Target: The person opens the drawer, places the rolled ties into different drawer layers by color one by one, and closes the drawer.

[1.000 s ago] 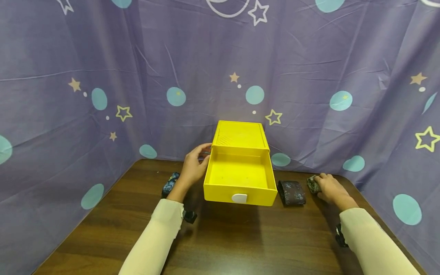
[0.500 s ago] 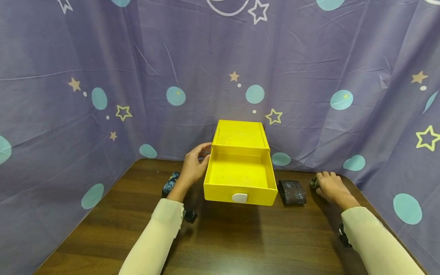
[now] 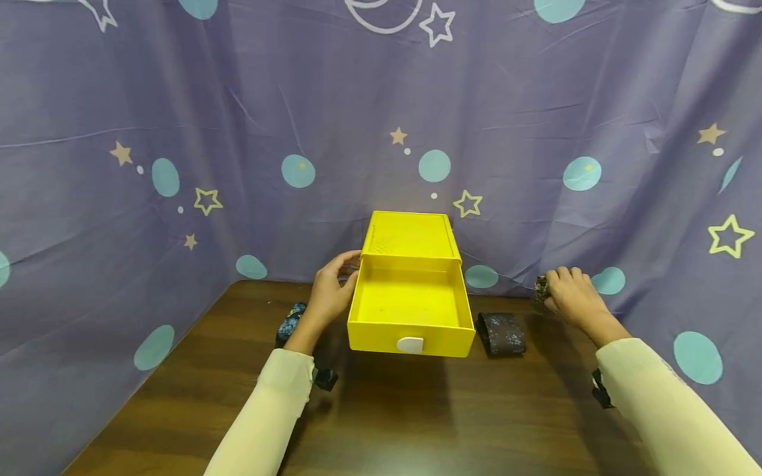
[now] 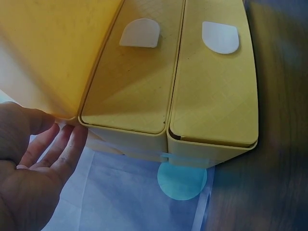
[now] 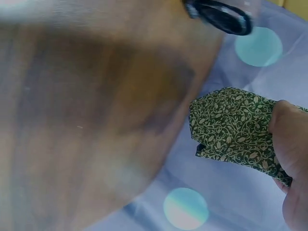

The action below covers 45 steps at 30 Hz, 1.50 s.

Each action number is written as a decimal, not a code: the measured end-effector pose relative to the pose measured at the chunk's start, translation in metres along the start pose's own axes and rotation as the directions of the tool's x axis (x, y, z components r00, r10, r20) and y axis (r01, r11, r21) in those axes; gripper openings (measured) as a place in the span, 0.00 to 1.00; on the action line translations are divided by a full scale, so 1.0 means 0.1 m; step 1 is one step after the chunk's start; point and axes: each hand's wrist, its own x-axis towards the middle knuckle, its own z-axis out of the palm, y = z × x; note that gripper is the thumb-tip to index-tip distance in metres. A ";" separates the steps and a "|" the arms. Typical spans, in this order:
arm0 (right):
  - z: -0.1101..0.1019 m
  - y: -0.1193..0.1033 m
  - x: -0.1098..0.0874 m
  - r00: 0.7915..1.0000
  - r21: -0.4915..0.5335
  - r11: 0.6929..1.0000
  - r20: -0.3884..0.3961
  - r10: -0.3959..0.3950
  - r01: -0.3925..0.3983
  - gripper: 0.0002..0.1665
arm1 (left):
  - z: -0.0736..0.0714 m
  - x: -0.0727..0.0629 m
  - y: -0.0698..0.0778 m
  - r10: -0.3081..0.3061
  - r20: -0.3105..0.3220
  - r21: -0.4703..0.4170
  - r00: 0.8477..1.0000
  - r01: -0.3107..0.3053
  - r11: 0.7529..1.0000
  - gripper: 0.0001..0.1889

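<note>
Your right hand (image 3: 574, 299): pinches green vine-patterned folded cloth (image 5: 233, 129); hold folds snug. Your left hand (image 3: 331, 289): loosely spread, touching yellow drawer unit (image 3: 411, 235); brace gently.

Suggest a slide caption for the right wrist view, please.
The right hand grips a green patterned cloth, with a wooden table and spotted curtain beyond.

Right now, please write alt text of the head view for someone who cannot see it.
A right hand holds a patterned cloth; the left hand touches a yellow drawer unit whose top drawer stands open. On the table, a blue bundle lies left, a brown bundle right.
</note>
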 end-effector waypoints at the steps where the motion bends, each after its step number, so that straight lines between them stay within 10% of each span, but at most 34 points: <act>1: -0.02 -0.01 0.02 1.000 0.001 1.000 -0.003 -0.005 0.005 0.21 | 0.00 -0.02 -0.01 -0.001 -0.003 0.002 1.000 0.001 1.000 0.21; 27: -0.63 -0.40 0.53 0.937 0.032 0.987 -0.321 -0.140 0.158 0.25 | 0.00 -0.01 -0.04 0.025 -0.021 0.000 0.999 -0.025 1.000 0.21; 45: -1.16 -0.88 0.80 0.812 0.011 0.946 -0.516 -0.273 0.325 0.26 | 0.00 0.00 -0.02 0.028 -0.011 -0.013 1.000 -0.028 1.000 0.21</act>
